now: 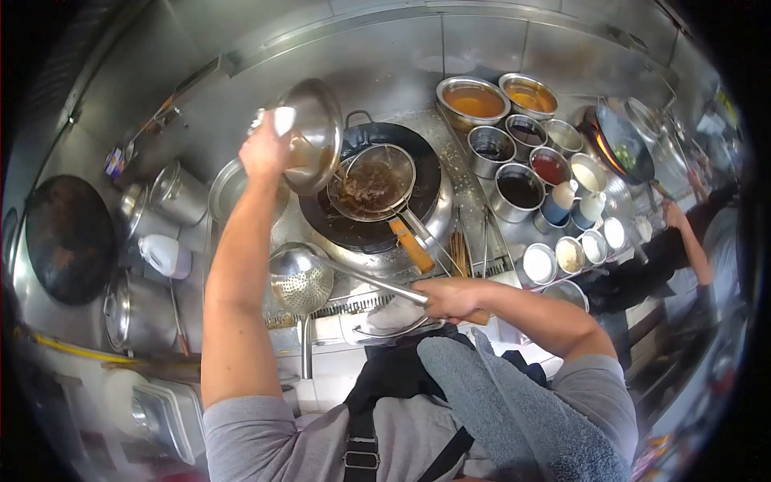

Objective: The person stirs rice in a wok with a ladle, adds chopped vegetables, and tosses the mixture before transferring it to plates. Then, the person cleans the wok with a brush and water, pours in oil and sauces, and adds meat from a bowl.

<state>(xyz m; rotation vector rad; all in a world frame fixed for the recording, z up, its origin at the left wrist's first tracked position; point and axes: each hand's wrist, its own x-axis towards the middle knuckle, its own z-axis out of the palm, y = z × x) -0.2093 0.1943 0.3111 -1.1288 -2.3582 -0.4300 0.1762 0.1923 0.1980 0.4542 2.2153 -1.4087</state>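
Note:
My left hand (265, 151) is raised, its fingers closed on the rim of a metal bowl (320, 112) with something white, perhaps a cloth, against it. The bowl is tipped on its side above the left part of a black wok (426, 153). Over the wok lies a round wire strainer (405, 173) with a wooden handle, holding shredded brown food (373, 183). My right hand (454, 299) grips the long handle of a perforated ladle (301, 281). The ladle's head hangs in front of the wok, left of centre. Another metal handle (307, 349) points down below it.
Metal pots of sauces (518, 191) and two bowls of orange liquid (472, 100) stand right of the wok. Small seasoning tubs (540, 263) sit nearer. A co-worker's arm (691, 241) is at another wok (626, 149). At left are lidded pots (178, 193), a jug (165, 255) and a spare wok (68, 241).

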